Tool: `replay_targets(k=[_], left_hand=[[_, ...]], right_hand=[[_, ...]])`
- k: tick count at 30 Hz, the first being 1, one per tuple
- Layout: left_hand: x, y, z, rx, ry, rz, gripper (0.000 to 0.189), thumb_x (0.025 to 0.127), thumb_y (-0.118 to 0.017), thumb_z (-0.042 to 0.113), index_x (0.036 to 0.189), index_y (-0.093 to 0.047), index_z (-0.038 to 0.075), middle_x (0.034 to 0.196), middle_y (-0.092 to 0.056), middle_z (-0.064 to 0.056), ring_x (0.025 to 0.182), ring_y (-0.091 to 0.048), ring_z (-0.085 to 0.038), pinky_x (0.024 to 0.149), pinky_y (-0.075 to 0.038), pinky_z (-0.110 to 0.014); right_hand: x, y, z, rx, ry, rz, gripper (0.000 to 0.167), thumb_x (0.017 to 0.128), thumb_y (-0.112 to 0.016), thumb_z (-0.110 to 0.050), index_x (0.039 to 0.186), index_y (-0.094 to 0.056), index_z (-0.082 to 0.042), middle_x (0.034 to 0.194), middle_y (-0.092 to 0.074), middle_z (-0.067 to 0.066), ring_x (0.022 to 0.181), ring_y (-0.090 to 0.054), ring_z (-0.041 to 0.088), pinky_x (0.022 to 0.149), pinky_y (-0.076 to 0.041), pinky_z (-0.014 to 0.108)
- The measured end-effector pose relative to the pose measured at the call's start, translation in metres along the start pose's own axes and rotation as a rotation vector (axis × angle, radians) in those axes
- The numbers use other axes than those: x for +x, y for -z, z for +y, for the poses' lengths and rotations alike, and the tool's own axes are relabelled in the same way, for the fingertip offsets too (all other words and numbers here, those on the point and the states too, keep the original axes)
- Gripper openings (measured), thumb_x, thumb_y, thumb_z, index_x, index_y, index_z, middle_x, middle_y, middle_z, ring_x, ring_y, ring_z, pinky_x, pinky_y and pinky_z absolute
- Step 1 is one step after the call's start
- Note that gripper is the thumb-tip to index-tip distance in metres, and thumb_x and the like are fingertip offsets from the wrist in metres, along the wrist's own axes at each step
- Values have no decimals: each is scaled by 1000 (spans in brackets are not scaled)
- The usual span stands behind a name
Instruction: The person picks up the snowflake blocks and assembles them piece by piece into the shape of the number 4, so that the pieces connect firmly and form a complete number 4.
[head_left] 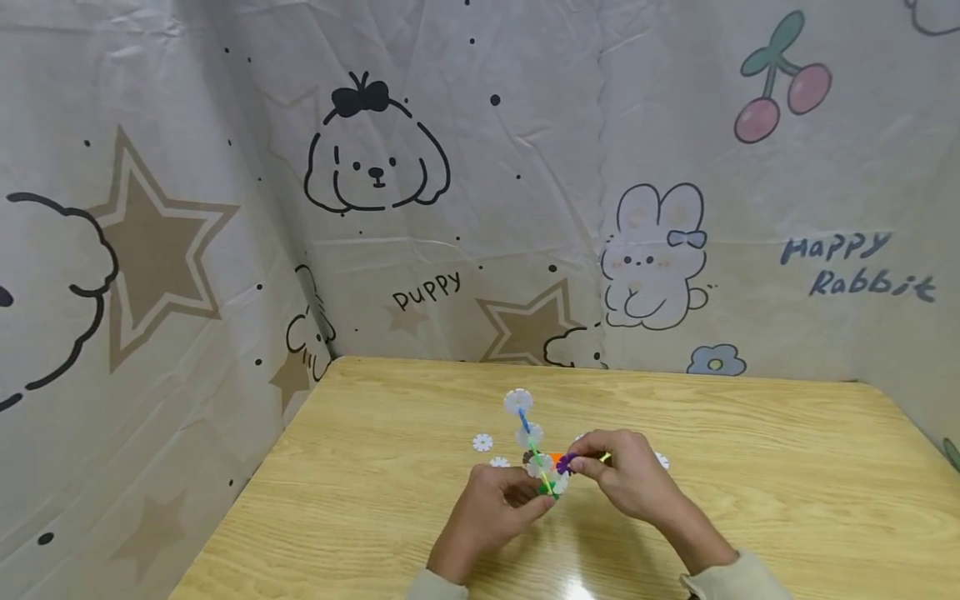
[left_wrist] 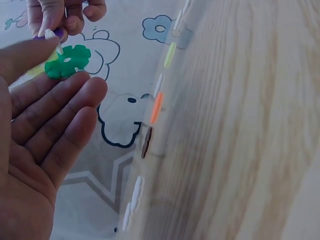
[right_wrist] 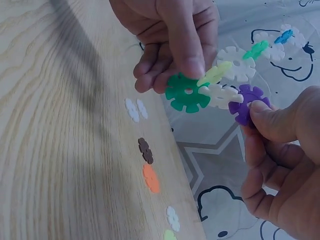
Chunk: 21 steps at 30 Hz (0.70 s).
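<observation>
Both hands hold one chain of slotted snowflake discs above the table. My left hand [head_left: 491, 504] pinches the green disc [right_wrist: 177, 98] at its lower end between thumb and fingers. From that disc a branch climbs through a yellow disc [right_wrist: 216, 73], a white disc [right_wrist: 235, 72], a light green disc [right_wrist: 256, 50] and a blue disc [right_wrist: 284, 36], with more white ones between and at the tip. A second white disc [right_wrist: 219, 98] joins the green one to a purple disc [right_wrist: 241, 112]. My right hand [head_left: 633, 475] pinches that purple disc by its edge.
Loose discs lie in a row on the wooden table [head_left: 337, 500] beyond the hands: a brown disc [right_wrist: 145, 150], an orange disc [right_wrist: 151, 178], a yellow-green disc [right_wrist: 170, 235] and several white ones, such as a white disc [head_left: 482, 442] at left. A patterned cloth [head_left: 465, 208] hangs behind.
</observation>
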<state>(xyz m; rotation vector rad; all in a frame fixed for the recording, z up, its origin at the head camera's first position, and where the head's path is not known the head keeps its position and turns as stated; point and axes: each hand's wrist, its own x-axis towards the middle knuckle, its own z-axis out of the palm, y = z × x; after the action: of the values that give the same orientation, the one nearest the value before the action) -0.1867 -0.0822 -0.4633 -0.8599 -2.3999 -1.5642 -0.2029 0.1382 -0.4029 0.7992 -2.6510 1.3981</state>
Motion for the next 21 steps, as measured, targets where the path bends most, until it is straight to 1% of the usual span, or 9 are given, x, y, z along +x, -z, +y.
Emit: replay_targets(k=[3,6,10,12,16,18,21], left_hand=[[-2,2,-1,-20,14,31,19,89,-79,21,90,-77,2,80,-73,-1,66,-65,-2,59,-56,-23],[-1,4,-1,-14,12,81,19,89,-79,23,89,-76,5,81,-73,0,65,-66,-4,59,-56,-25],[1,5,-1,-1,11,137,18,90,-78,25,93,-76,8,84,-73,2,70,-67,-7,62,-57,-27],[2,4,0,6,16,145,20,90,-77,26,96,-76,8,86,-73,2,74,-68,-8,63,-57,-27],[3,3,0,11,29,156,22,90,-77,28,96,-76,7,91,-73,0,80,-68,-10,67,-57,-27],[3,2,1,-10,43,158,21,90,-78,26,97,-76,6,95,-74,-2,84,-68,-11,68,-57,-28],[4,0,2,-60,55,162,17,89,-78,20,100,-76,6,101,-74,-5,88,-69,-13,69,-58,-31]], right_hand=[[-1,0,0,2,1,4,12,92,-69,-1,87,-75,-11,87,-69,-6,78,-61,11,61,-52,27],[-1,-1,1,4,0,11,12,91,-70,-1,87,-75,-11,87,-69,-7,77,-60,11,60,-51,27],[-1,-3,2,18,-6,12,10,91,-70,-2,88,-75,-10,86,-70,-6,75,-60,11,59,-51,27],[-2,-5,3,24,-5,8,10,91,-70,-2,88,-76,-9,86,-70,-5,75,-60,11,58,-51,27],[-1,-8,4,21,10,1,10,91,-71,-2,89,-76,-10,87,-71,-4,75,-61,10,59,-51,27],[-1,-9,4,20,18,-5,11,91,-70,-1,90,-77,-10,87,-71,-5,76,-61,10,61,-52,27],[-1,-11,4,15,29,-14,13,90,-70,1,91,-77,-10,87,-70,-8,77,-62,10,63,-52,28]])
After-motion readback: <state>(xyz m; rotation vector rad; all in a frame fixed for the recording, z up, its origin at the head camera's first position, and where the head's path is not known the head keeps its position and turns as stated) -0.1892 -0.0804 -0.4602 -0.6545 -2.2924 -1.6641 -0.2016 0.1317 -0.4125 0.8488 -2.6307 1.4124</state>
